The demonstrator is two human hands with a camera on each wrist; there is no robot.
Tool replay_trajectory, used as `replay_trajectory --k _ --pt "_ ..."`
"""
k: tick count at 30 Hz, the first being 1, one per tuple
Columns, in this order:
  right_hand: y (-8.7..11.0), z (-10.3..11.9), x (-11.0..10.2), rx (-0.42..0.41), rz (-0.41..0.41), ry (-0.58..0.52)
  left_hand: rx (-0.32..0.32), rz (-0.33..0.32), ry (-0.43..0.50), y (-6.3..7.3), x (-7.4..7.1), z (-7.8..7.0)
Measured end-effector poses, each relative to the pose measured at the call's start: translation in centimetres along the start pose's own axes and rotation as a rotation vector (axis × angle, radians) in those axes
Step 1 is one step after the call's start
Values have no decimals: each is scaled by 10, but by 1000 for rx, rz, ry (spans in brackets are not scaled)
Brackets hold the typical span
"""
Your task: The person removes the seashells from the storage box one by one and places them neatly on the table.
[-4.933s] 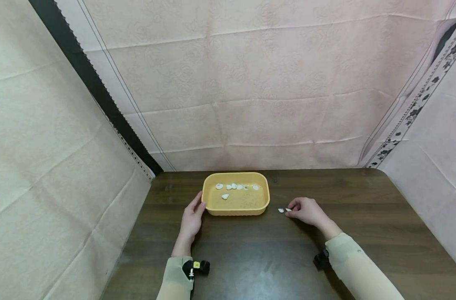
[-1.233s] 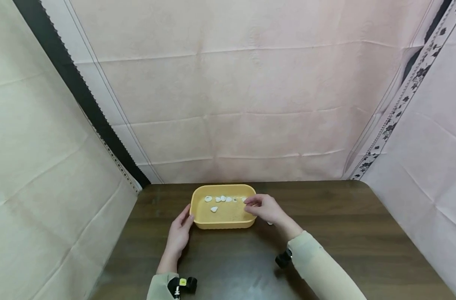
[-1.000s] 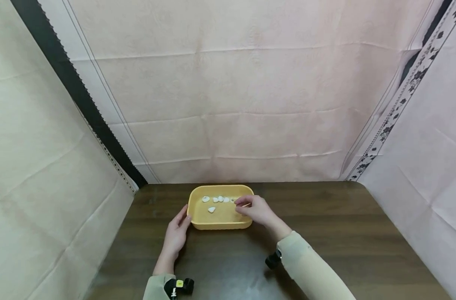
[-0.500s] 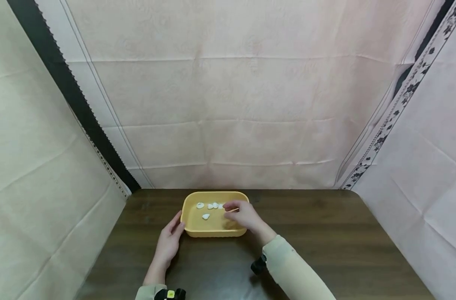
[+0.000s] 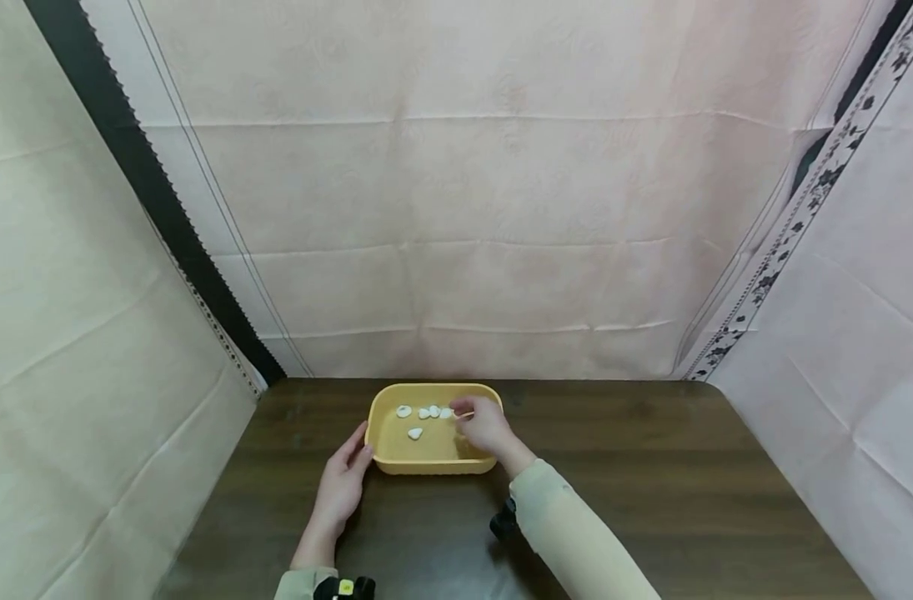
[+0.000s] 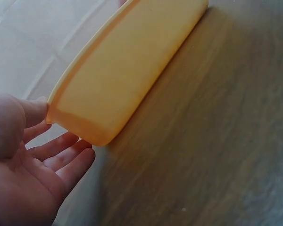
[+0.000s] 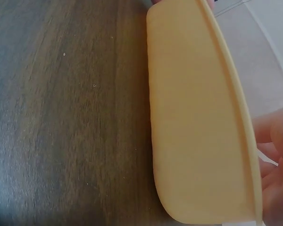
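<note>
A shallow yellow plastic tray [image 5: 426,467] lies on the table. Inside it sit several small flat white pieces, shell-like in look; one triangular piece [image 5: 414,433] lies in front of a short row, and an oval piece [image 5: 403,411] is at the left. My left hand [image 5: 339,492] holds the tray's left end, thumb at the rim [image 6: 49,106] and fingers against the outer wall. Over the tray's right half, my right hand [image 5: 486,425] pinches a small white piece [image 5: 467,414] between thumb and finger. That hand covers the right end of the row.
The dark wood-grain table [image 5: 614,483] extends around the tray. Pale cloth [image 5: 456,208] hangs behind the far edge and at both sides. A small black camera [image 5: 343,588] sits on the left wrist, and another camera [image 5: 504,521] on the right.
My right hand has carried a white piece from the table at the right into the space over the tray. My left hand has stayed at the tray's left end. The view has shifted slightly.
</note>
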State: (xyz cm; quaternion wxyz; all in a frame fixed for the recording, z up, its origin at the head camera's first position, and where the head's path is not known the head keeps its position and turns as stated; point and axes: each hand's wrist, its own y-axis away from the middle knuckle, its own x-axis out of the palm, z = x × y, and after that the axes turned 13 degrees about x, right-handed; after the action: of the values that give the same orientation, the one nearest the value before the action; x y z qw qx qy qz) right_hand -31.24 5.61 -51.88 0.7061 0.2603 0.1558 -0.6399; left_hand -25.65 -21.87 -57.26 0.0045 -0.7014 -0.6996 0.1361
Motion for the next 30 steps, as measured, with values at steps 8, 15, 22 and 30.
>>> replay_trajectory --k 8,15,22,30 --pt "-15 4 -5 46 -88 10 18 -15 -7 -10 5 -4" --pt "-19 5 4 109 -126 26 8 -8 -13 -5 2 -2" --pt "-26 7 9 157 -151 36 -2 -31 -3 -3 2 -6" --pt "-25 1 17 186 -181 84 -8 -37 -4 3 3 -6"
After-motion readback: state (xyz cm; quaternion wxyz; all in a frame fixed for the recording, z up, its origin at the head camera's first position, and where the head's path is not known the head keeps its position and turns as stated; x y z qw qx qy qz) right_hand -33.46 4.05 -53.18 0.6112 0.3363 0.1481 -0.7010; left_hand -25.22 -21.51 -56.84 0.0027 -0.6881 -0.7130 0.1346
